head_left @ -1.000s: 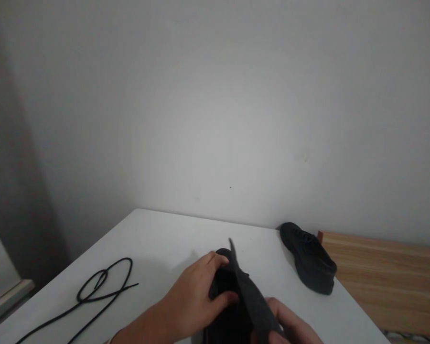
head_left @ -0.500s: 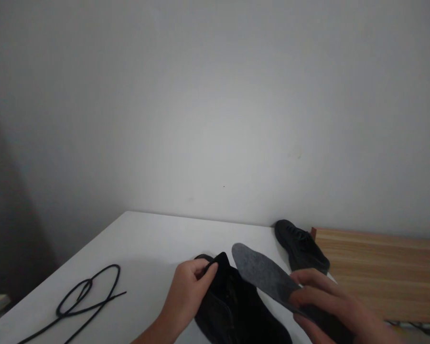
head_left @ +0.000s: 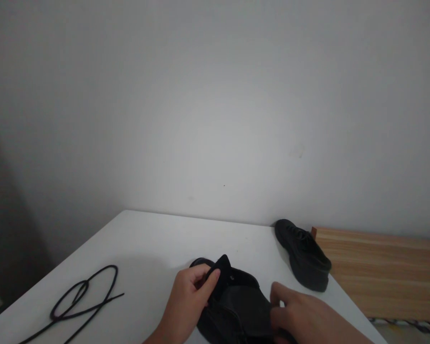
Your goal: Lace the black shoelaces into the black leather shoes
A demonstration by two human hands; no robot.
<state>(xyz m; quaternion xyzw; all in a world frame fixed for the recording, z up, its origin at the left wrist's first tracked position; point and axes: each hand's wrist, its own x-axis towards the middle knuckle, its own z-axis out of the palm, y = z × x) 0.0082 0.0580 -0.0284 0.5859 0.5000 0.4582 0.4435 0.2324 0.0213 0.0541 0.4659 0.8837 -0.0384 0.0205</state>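
A black shoe (head_left: 209,320) without a lace lies at the front of the white table, its toe pointing away from me. My left hand (head_left: 189,296) pinches the shoe's tongue (head_left: 223,263) between thumb and fingers and holds it up to the left. Inside the shoe opening is a dark grey insole (head_left: 245,306), its front part hidden towards the toe. At the heel end, my right hand (head_left: 290,313) has its fingers curled round the insole's rear part; the fingertips are partly hidden.
A loose black shoelace (head_left: 69,313) lies in loops on the left of the white table (head_left: 157,239). A second, laced black shoe (head_left: 303,253) stands at the back right edge. Beyond it is a wood-grain panel (head_left: 383,272). A grey wall (head_left: 215,119) rises behind.
My right hand has moved left and down, carrying the insole from the air beside the shoe into its opening. My left hand still grips the tongue.
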